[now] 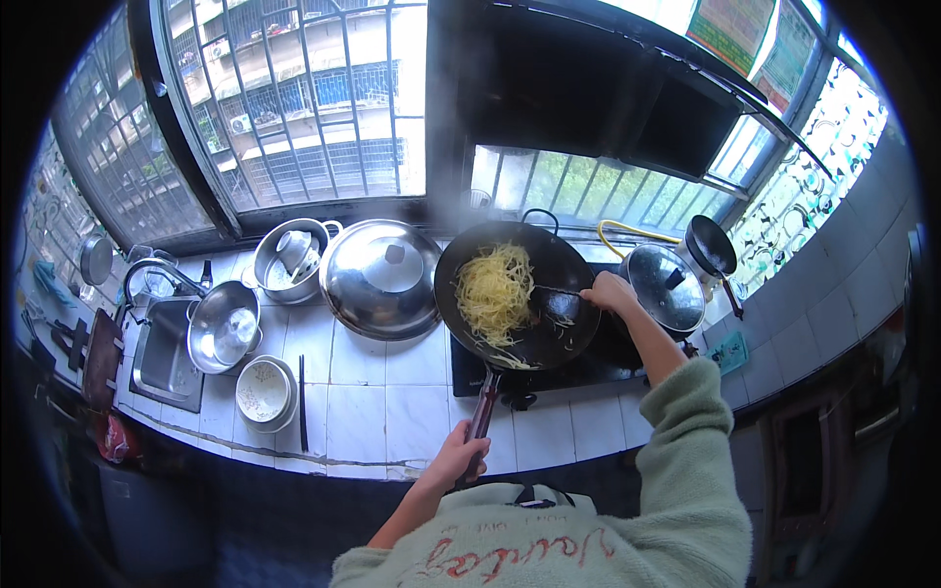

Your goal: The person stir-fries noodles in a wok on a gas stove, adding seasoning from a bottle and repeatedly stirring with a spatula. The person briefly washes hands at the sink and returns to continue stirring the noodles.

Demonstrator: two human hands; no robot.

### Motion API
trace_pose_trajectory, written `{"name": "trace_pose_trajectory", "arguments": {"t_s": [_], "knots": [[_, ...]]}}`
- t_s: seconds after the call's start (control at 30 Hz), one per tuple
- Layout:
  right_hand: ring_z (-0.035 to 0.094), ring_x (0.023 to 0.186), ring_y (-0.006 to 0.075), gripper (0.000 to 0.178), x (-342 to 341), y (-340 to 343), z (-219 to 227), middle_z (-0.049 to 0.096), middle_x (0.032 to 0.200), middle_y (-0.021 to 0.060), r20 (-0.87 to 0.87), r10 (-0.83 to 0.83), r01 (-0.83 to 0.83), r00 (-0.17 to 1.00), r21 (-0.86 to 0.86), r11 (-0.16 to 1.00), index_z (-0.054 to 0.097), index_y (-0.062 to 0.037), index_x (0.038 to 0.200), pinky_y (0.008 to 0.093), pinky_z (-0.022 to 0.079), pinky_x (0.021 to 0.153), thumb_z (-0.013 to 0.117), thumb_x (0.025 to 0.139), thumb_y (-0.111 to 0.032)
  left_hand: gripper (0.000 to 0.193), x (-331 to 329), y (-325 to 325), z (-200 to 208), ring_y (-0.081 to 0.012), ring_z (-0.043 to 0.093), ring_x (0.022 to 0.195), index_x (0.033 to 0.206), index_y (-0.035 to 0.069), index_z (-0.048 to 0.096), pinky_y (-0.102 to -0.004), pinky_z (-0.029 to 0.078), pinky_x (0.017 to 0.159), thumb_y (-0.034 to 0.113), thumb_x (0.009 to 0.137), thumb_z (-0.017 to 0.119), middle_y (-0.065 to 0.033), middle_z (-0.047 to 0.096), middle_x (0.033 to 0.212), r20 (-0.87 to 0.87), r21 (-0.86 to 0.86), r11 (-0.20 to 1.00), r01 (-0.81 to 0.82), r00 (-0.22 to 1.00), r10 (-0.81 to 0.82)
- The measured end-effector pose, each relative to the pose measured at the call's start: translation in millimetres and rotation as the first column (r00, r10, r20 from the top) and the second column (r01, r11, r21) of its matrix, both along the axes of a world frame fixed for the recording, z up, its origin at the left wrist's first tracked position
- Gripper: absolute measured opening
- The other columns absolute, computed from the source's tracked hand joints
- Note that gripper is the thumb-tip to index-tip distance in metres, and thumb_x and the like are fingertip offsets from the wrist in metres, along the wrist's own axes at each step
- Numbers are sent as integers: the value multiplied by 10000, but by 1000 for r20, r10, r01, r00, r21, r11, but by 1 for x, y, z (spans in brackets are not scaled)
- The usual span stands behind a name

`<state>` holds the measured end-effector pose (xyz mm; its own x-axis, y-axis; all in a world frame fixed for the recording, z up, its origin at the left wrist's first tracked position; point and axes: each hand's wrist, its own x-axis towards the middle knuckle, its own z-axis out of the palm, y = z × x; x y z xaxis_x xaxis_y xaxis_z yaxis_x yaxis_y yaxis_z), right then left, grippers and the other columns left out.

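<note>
A black wok sits on the stove, with a heap of pale yellow shreds that look like shredded potato in its left half. My left hand is closed around the wok's long brown handle, which points toward me. In my right hand is a spatula; its thin shaft reaches left into the wok, and its working end lies by the right edge of the heap. A few loose shreds stick to the wok's right side. Steam rises behind it.
Left of the wok stand a large domed lid, a steel pot, a steel bowl by the sink, stacked bowls and chopsticks. To the right are a lidded pan and a small black pan.
</note>
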<state>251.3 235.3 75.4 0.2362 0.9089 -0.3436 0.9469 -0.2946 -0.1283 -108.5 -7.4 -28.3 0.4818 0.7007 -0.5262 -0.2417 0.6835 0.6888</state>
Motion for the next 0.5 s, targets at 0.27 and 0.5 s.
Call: {"name": "trace_pose_trajectory", "arguments": {"t_s": [0.27,0.5], "knots": [[700,961,365,395,-7,-23,82,735,991,182,301,125,-195,945,217,957,741,-37,973,466,541,854,675,867,-412,420,-5,1,0,-155,571,504,1225,65,376,-269,377,363,144,899,629,-60,534,784,19,23,1000,21,1000,-21],[716,946,318,302,-1,-7,83,746,999,141,567,218,-301,794,55,952,757,-64,970,428,561,798,699,816,-316,404,-7,2,-3,-151,562,494,1213,60,375,-268,369,358,136,904,625,-65,535,785,32,18,1000,-12,999,11]]}}
